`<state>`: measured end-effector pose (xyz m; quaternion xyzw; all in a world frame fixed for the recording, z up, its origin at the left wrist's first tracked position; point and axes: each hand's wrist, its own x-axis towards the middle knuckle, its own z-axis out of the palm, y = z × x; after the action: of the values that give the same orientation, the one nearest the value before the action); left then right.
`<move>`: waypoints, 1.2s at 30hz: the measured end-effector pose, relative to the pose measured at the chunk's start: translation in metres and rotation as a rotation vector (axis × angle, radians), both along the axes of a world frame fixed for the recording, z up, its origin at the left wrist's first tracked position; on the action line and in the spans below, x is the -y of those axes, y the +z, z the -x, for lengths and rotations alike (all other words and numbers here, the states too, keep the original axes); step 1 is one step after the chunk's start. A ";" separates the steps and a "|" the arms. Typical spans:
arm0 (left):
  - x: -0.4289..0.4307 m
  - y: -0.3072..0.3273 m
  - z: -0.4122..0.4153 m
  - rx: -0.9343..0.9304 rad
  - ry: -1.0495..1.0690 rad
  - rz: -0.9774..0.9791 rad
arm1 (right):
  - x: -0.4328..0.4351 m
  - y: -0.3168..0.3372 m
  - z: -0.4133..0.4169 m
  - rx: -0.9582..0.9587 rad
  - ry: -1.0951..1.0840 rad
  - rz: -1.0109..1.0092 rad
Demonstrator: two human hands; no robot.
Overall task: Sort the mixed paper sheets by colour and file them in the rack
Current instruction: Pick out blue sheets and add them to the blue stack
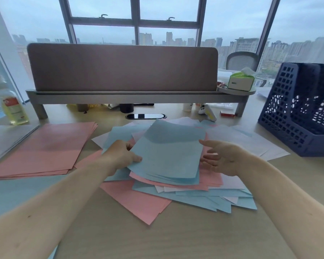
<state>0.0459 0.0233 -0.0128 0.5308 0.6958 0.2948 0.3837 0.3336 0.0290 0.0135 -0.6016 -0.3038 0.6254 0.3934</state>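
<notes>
Much of this is hidden. The left hand's point(123, 156) fingers vanish under the blue sheets point(168, 154); only the thumb shows, pressed on top at their left edge, so that's a pinch. The rack point(297, 113), at two o'clock from the pile point(176, 193), is cut off by the right edge, and its slots can't be read through the lattice. The clutter under the shelf point(131, 97) at twelve o'clock is too dim to name.

Both forearms reach forward from six o'clock. The right hand point(223, 157) holds nothing, palm facing left with fingers spread and relaxed, just beside the sheets' right edge. Whether it touches them I can't tell.

The blue sheets sit on top of the pile at desk point(176, 236) centre, long axis running six to twelve o'clock, far end leaning slightly right. The pink stack point(45, 146) lies at nine o'clock, well apart from the rack.
</notes>
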 end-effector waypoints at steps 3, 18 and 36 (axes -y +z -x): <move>0.003 0.001 -0.003 -0.001 -0.056 -0.064 | -0.001 -0.004 0.006 0.011 0.078 -0.018; 0.007 0.010 0.039 0.292 0.043 0.014 | -0.003 -0.023 0.045 0.174 0.217 -0.345; 0.114 0.027 0.142 0.583 0.480 -0.372 | 0.047 -0.022 0.219 -0.366 0.288 -0.307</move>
<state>-0.0964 -0.0907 0.0144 0.3081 0.5971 0.6343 0.3825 0.1150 -0.0180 -0.0088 -0.3624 -0.4011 0.7198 0.4354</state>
